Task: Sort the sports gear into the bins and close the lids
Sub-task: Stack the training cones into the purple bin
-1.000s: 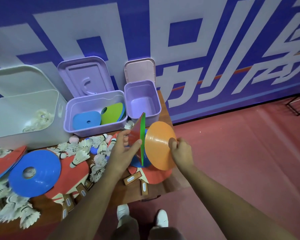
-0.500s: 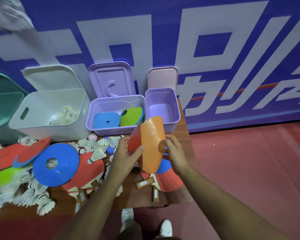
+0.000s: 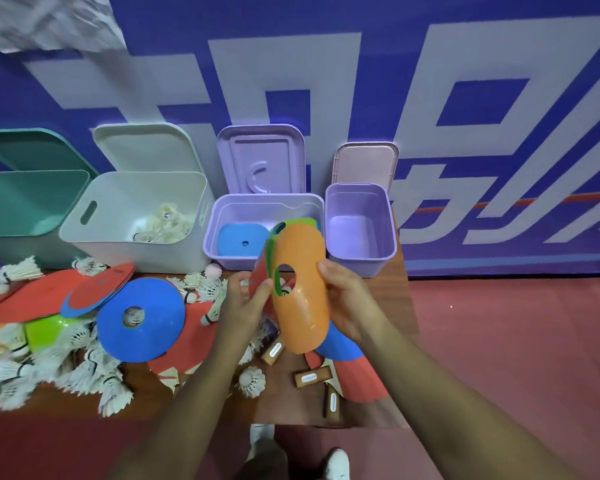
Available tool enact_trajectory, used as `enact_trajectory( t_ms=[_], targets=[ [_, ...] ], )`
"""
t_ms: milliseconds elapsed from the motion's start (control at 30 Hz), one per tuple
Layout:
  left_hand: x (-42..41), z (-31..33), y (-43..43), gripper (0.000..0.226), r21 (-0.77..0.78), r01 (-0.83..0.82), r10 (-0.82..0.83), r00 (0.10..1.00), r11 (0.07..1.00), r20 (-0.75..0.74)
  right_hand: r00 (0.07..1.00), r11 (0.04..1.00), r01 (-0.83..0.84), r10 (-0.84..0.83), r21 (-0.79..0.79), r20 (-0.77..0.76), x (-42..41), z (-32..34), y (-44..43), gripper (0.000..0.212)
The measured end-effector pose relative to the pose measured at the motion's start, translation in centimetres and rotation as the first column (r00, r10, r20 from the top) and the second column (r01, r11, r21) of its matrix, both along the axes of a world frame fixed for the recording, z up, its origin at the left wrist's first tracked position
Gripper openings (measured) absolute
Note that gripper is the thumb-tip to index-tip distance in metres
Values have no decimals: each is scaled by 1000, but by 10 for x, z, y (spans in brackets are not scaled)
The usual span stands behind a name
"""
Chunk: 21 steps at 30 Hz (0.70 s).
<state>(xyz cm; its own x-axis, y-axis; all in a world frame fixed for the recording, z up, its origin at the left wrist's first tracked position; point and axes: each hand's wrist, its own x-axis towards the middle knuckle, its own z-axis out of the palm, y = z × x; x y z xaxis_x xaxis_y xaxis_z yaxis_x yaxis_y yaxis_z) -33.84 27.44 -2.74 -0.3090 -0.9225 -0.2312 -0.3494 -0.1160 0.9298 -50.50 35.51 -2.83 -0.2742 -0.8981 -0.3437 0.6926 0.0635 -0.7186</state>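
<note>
An orange disc cone is bent between both my hands, stacked with a green one and a red one behind it. My left hand grips the stack's left edge, and my right hand presses its right edge. The stack hovers in front of the wide purple bin, which holds a blue disc and a green one. A small purple bin stands to its right with nothing visible inside. The white bin holds shuttlecocks. All lids lean open against the wall.
On the wooden table lie a blue disc cone, red paddles, a green disc and many loose shuttlecocks. A teal bin stands at far left. Red floor lies to the right, my shoes below.
My hands have pressed the orange disc against the green and red ones into one bent stack and lifted it toward the wide purple bin. The camera has swung left.
</note>
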Motion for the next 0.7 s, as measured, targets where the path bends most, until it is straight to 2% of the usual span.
enact_trajectory(
  t_ms=[33,100,200,267,333,400,467,567,633,700],
  targets=[
    [3,0,-7,34,14,-19,19,1000,1000,-13,999,999,34,-34,0,7,-4,4,-5,50],
    [9,4,-19,42,29,-42,43,999,999,-26,995,995,96,-97,-33,-24,-10,17,-14,24],
    [10,11,-31,26,-17,-67,66,995,998,-69,967,990,104,-124,-98,-223,-7,34,-33,8],
    [6,18,-38,26,-19,-80,77,990,997,-119,922,992,72,-105,-103,-372,5,41,-47,9],
    [0,22,-45,39,-8,-56,54,984,998,-171,897,996,6,-44,-89,-439,19,40,-59,16],
    [-4,24,-52,48,3,-36,36,985,999,-171,909,998,-19,-7,-57,-416,31,43,-71,18],
    [-9,27,-59,43,-32,-28,22,988,999,-152,939,998,-49,34,-34,-343,38,45,-84,24],
    [-13,31,-75,45,-165,13,-27,996,986,-82,944,999,-46,35,-26,-329,36,45,-106,25],
    [-15,29,-89,56,-276,78,-81,997,958,1,942,999,-9,-2,-31,-337,29,45,-118,16],
    [-18,25,-107,68,-379,157,-120,986,912,119,924,998,59,-64,-26,-376,19,44,-132,17]
  ],
)
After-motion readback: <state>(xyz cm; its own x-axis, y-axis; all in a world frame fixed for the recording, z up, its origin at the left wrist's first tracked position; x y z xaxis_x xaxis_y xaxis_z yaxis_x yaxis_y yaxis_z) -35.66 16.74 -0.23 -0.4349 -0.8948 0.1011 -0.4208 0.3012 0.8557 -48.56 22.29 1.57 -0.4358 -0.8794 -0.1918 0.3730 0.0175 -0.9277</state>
